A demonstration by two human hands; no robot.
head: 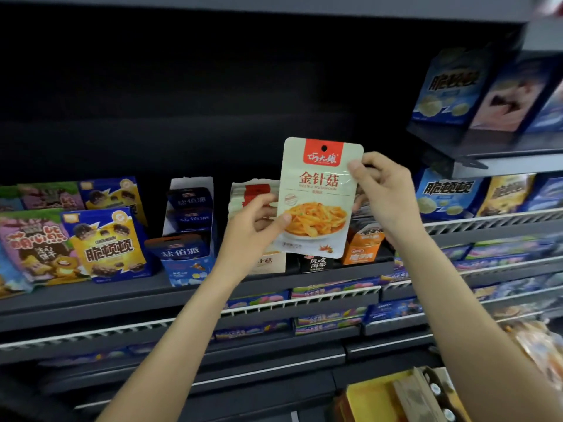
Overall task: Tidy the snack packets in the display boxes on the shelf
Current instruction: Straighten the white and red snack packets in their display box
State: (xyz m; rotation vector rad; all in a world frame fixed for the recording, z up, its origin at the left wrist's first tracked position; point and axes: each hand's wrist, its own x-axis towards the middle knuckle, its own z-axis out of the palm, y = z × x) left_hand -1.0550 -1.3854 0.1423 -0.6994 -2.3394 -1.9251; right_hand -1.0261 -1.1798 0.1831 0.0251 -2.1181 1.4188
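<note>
I hold a pale needle-mushroom packet (316,196) with a red header upright in front of the shelf. My left hand (253,229) pinches its lower left edge with thumb in front. My right hand (384,190) pinches its upper right edge. Behind it stands a cream display box (268,263) holding a stack of the same packets (249,196), which my left hand's fingers partly cover. To the right are a black seaweed box (315,263) and an orange box (364,248).
A blue display box (185,257) of dark blue packets stands left of centre. Large biscuit bags (106,245) fill the shelf's left end. Blue snack bags (447,196) sit on the right shelves. Lower shelves (304,303) carry candy packs. A yellow carton (384,397) lies at bottom right.
</note>
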